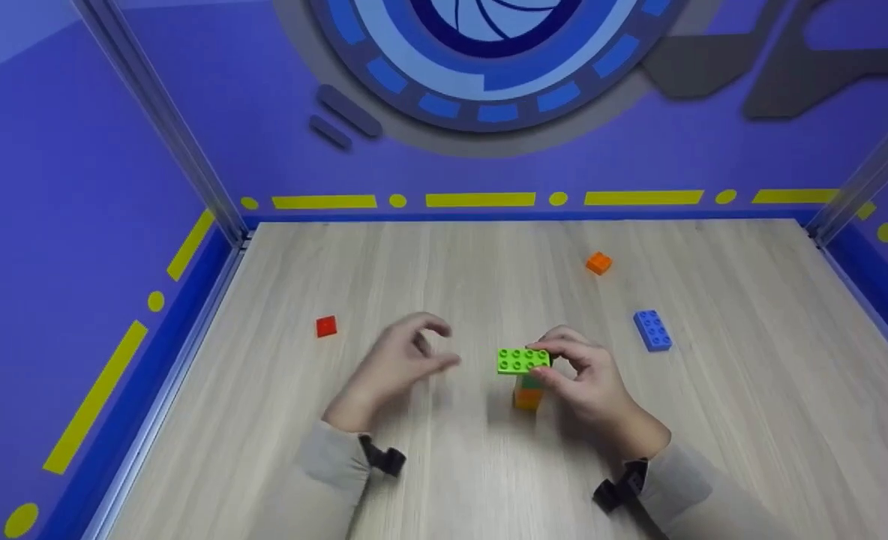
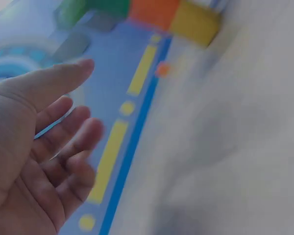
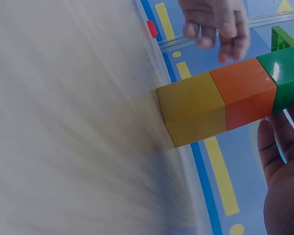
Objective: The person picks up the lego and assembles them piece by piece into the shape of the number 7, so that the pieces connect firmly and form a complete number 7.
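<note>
My right hand [image 1: 592,379] pinches a light green eight-stud brick [image 1: 515,361] between thumb and fingers. This brick tops a column and juts out to its left. Beneath it in the right wrist view come a dark green block [image 3: 286,73], an orange block [image 3: 242,93] and a yellow block [image 3: 193,110] at the foot. Whether the foot touches the table cannot be told. To the left of the column, my left hand [image 1: 399,356] is held apart from it, fingers loosely curved and thumb spread, with nothing in its grasp.
On the wooden table [image 1: 429,262] lie a small red piece [image 1: 326,326] at left, a blue eight-stud brick [image 1: 652,331] at right and a small orange brick [image 1: 599,263] farther back. Blue-purple panels [image 1: 489,176] wall in the back and sides.
</note>
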`<state>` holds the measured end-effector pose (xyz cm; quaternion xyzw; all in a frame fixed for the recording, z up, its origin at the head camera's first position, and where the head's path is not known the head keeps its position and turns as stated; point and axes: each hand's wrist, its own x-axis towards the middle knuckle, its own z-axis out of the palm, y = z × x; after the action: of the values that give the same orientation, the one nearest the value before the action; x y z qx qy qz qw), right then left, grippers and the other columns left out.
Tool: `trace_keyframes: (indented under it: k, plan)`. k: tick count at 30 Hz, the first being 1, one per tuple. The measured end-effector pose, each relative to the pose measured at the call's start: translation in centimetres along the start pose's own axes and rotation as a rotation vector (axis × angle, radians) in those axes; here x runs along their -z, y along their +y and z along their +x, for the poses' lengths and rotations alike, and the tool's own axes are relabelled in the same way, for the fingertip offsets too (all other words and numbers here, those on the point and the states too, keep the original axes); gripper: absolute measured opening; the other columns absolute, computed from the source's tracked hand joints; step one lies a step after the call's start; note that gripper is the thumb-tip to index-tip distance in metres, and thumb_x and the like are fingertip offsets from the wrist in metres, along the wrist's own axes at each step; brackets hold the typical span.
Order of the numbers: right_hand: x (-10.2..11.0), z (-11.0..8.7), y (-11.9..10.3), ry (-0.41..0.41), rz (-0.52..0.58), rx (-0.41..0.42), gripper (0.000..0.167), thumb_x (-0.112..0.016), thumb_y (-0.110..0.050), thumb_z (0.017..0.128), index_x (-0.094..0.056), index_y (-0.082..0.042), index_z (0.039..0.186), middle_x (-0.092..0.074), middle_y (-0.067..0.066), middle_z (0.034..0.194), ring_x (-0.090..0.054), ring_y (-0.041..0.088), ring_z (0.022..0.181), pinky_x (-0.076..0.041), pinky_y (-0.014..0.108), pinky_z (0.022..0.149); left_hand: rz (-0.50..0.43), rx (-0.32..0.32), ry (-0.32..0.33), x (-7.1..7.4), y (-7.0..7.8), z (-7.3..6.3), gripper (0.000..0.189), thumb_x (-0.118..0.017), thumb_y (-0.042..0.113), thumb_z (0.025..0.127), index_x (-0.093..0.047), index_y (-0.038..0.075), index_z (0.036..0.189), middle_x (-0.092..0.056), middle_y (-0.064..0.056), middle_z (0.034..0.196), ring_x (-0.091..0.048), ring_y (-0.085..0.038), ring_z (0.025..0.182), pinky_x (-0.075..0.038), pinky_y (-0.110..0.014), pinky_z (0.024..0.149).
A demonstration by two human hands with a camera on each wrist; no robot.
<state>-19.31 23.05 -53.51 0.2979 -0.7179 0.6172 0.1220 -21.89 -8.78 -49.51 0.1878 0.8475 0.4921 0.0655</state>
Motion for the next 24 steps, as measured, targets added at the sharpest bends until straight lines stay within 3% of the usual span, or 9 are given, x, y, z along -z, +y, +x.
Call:
trace_keyframes:
  k: [4,7,9,11,15,17,19,21,24]
  plan:
    - [-0.1,0.1,0.0,-0.013,0.011,0.025,0.038,-0.076,0.020,0.091,-0.083,0.001,0.122,-0.073,0.007,0.105,-0.068,0.011,0.098,-0.061,0.021,0.091,0.003,0.062,0.254,4.3,-1.8,-1.2,0.038,-0.089,0.028,0.100,-0.077,0.012,0.132,-0.073,-0.009,0.107,-0.057,-0.011,0.072,-0.046,-0.023,0.060]
    - [-0.1,0.0,0.1,-0.020,0.016,0.022,0.037,-0.076,0.019,0.091,-0.083,0.000,0.122,-0.072,0.006,0.104,-0.067,0.010,0.097,-0.061,0.021,0.090,-0.013,0.100,0.386,6.6,-3.0,-1.8,0.034,-0.088,0.026,0.102,-0.078,0.012,0.131,-0.072,-0.009,0.104,-0.051,-0.010,0.066,-0.042,-0.022,0.056]
    - [-0.1,0.0,0.0,-0.018,0.021,0.016,0.037,-0.076,0.019,0.091,-0.084,0.000,0.122,-0.071,0.005,0.103,-0.067,0.010,0.096,-0.061,0.021,0.090,-0.028,0.132,0.447,7.6,-4.0,-2.0,0.031,-0.086,0.024,0.103,-0.077,0.011,0.130,-0.073,-0.010,0.112,-0.048,-0.009,0.066,-0.040,-0.021,0.057]
    - [0.0,-0.1,0.0,-0.012,0.023,0.004,0.037,-0.076,0.019,0.091,-0.084,0.000,0.122,-0.071,0.004,0.103,-0.067,0.009,0.096,-0.061,0.021,0.090,-0.032,0.169,0.496,8.5,-5.2,-2.2,0.030,-0.085,0.019,0.103,-0.076,0.009,0.130,-0.075,-0.012,0.124,-0.050,-0.006,0.070,-0.043,-0.017,0.065]
    - [0.1,-0.1,0.0,-0.006,0.023,-0.006,0.037,-0.075,0.020,0.091,-0.084,0.001,0.122,-0.072,0.004,0.103,-0.068,0.010,0.096,-0.062,0.022,0.089,-0.029,0.231,0.586,9.5,-7.6,-2.2,0.030,-0.082,0.011,0.103,-0.074,0.001,0.131,-0.075,-0.018,0.133,-0.063,-0.009,0.084,-0.047,-0.015,0.081]
    - [0.1,-0.2,0.0,-0.004,0.018,-0.014,0.038,-0.076,0.019,0.091,-0.084,-0.001,0.122,-0.072,0.002,0.104,-0.068,0.008,0.096,-0.062,0.021,0.089,-0.021,0.252,0.614,9.7,-8.5,-2.2,0.032,-0.081,0.009,0.103,-0.074,-0.002,0.132,-0.076,-0.021,0.135,-0.072,-0.020,0.093,-0.053,-0.024,0.088]
    - [0.1,-0.2,0.0,-0.002,0.015,-0.013,0.038,-0.076,0.019,0.091,-0.084,-0.001,0.122,-0.072,0.001,0.104,-0.068,0.008,0.096,-0.062,0.021,0.089,-0.009,0.277,0.616,9.8,-9.2,-2.3,0.035,-0.079,0.006,0.104,-0.073,-0.003,0.136,-0.075,-0.023,0.140,-0.074,-0.031,0.114,-0.055,-0.035,0.103]
    - [0.1,-0.1,0.0,-0.004,0.024,-0.003,0.037,-0.076,0.020,0.091,-0.084,0.002,0.122,-0.072,0.002,0.103,-0.067,0.009,0.095,-0.062,0.021,0.088,-0.015,0.320,0.586,9.9,-9.6,-2.4,0.039,-0.075,0.004,0.106,-0.070,-0.002,0.144,-0.071,-0.023,0.150,-0.067,-0.039,0.140,-0.051,-0.048,0.122]
    - [0.1,-0.1,0.1,-0.003,0.032,-0.003,0.036,-0.076,0.020,0.091,-0.083,0.003,0.122,-0.071,0.001,0.103,-0.066,0.008,0.095,-0.061,0.020,0.088,-0.020,0.385,0.515,10.0,-10.1,-2.4,0.050,-0.068,0.000,0.109,-0.061,0.000,0.158,-0.060,-0.023,0.167,-0.042,-0.042,0.167,-0.032,-0.059,0.140]
